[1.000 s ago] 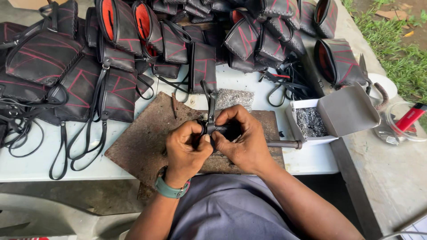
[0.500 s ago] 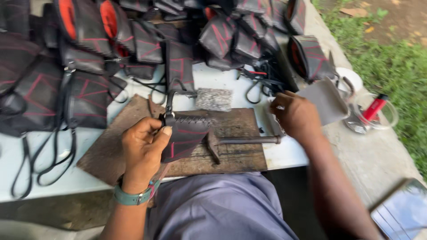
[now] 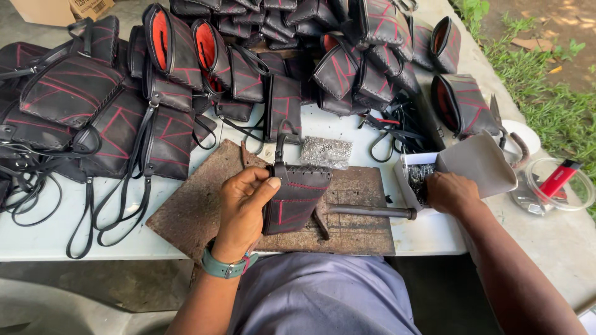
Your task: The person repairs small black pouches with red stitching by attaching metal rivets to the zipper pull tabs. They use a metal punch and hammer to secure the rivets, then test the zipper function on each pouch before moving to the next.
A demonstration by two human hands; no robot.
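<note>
Left hand [image 3: 243, 208] is gripping a black pouch [image 3: 293, 198] with red stitching, thumb across its top, pinning it upright on the wooden board [image 3: 192, 211]. Right hand [image 3: 450, 192] is dipping curled fingers into a small white box [image 3: 410, 180] of dark bits; what it is pinching, cannot tell. Best keeping the pouch steady beside the hammer [image 3: 366, 212]. Finished pouches [image 3: 118, 105] are piling behind.

I count one black pouch with red stitching [image 3: 292, 201] under my left hand [image 3: 245, 208], one wooden board [image 3: 205, 205], one metal rod tool [image 3: 371, 211], one small white box [image 3: 410, 180] at my right hand [image 3: 450, 191], one heap of metal rivets [image 3: 326, 152] and one red lighter [image 3: 557, 177]. The finished pouches [image 3: 167, 74] piled behind are too many and too overlapped to count exactly.
</note>
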